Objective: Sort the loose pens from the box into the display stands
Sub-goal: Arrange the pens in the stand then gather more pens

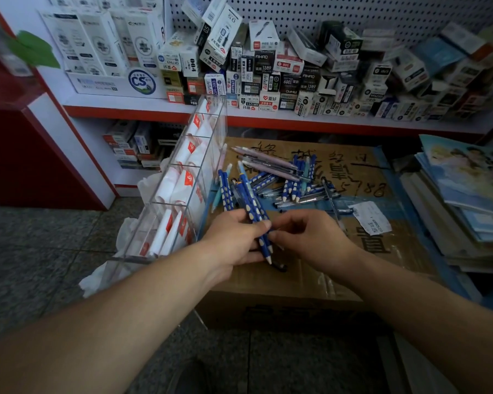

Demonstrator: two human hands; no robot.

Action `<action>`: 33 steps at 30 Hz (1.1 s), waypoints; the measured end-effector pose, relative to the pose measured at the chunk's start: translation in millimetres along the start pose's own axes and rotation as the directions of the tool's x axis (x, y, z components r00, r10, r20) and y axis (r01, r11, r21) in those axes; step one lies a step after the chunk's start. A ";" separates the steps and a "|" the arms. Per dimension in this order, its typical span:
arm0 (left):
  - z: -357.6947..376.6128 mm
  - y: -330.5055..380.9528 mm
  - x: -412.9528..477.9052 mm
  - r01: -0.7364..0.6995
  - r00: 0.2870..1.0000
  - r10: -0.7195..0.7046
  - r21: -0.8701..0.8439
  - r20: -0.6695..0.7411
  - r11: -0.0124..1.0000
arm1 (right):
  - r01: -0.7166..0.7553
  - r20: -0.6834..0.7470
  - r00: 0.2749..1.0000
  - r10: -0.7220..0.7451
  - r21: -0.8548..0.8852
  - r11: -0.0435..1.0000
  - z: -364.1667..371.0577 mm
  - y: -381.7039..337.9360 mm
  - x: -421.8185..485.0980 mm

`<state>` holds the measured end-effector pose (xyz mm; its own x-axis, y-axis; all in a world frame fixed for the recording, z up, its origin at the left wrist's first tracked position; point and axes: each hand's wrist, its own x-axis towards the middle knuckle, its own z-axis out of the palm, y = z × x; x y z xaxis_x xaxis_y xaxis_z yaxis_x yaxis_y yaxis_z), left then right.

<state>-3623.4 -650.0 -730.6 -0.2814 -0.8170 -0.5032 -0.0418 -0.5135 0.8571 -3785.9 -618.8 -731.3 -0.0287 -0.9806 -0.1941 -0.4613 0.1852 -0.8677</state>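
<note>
At 10 o'clock from your hands: clear display stand [182, 177], tilted. Your left hand [234, 240] grips a bundle of blue pens [254, 214]; your right hand [310, 237] pinches it from 3 o'clock. Loose pens [291, 183] at 12 o'clock, on the cardboard box [353, 172].

Left hand [234, 240] gripping bundle of blue pens [251, 207], white tips pointing toward camera. Right hand [310, 237] pinching same bundle beside left thumb. Both hovering over box [359, 172]. Loose pens [291, 184] lying scattered on box top. Clear stand [217, 129] leaning at box's left side, holding white packets [180, 184]. Books [467, 194] lying stacked at right.
</note>
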 end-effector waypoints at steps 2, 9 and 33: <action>-2.2 -0.6 -0.3 0.016 1.000 -0.016 -0.009 -0.001 1.000 | -0.005 0.032 0.999 0.005 0.020 1.000 -2.0 -2.1 0.6; -3.5 -2.1 0.3 0.034 0.997 -0.034 0.003 -0.065 0.999 | -0.027 -0.097 0.995 -0.010 -0.371 0.928 -1.6 7.5 21.0; 1.8 -2.5 -0.7 -0.020 1.000 0.019 -0.101 -0.013 0.995 | 0.045 -0.071 0.996 -0.046 -0.012 0.999 -0.3 1.6 4.8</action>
<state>-3624.8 -647.7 -732.1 -0.2699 -0.8301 -0.4880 0.0606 -0.5204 0.8518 -3787.0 -623.2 -733.5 -0.0707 -0.9901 -0.1211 -0.4725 0.1402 -0.8701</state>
